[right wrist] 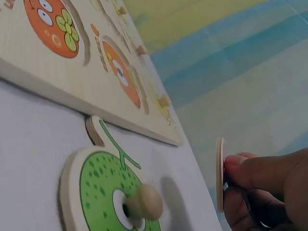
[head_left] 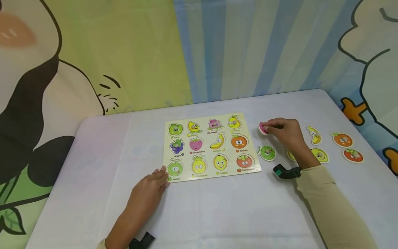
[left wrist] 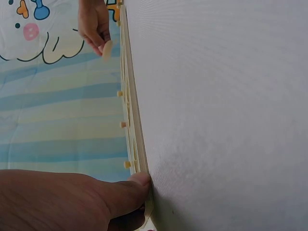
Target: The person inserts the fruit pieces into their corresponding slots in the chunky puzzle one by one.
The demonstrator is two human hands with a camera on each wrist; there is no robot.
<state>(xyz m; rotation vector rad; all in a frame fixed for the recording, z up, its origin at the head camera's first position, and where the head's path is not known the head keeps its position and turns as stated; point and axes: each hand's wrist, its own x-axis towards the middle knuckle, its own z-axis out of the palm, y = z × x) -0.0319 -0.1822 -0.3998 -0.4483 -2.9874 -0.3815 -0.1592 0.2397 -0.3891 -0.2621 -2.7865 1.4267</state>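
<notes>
My left hand (head_left: 147, 193) holds the near left corner of a fruit puzzle board (head_left: 203, 175), with the thumb (left wrist: 139, 179) against its near edge. My right hand (head_left: 287, 133) pinches a pink puzzle piece (head_left: 262, 128) just off the board's right side. Edge-on in the right wrist view, the thin piece (right wrist: 220, 175) hides its picture. Several fruit pieces with knobs sit in the board's far part, such as the green apple (head_left: 176, 129) and the grape (head_left: 177, 146). The strawberry space (head_left: 196, 144) has no knob. Beside the board lies the green melon piece (head_left: 268, 153).
Loose pieces lie on the white tabletop to the right: a banana (head_left: 314, 135), an orange (head_left: 342, 139), a persimmon (head_left: 353, 156) and a lemon (head_left: 319, 155). Another yellow piece (head_left: 291, 155) is partly hidden by the right wrist. A printed cloth (head_left: 236, 48) hangs behind the table.
</notes>
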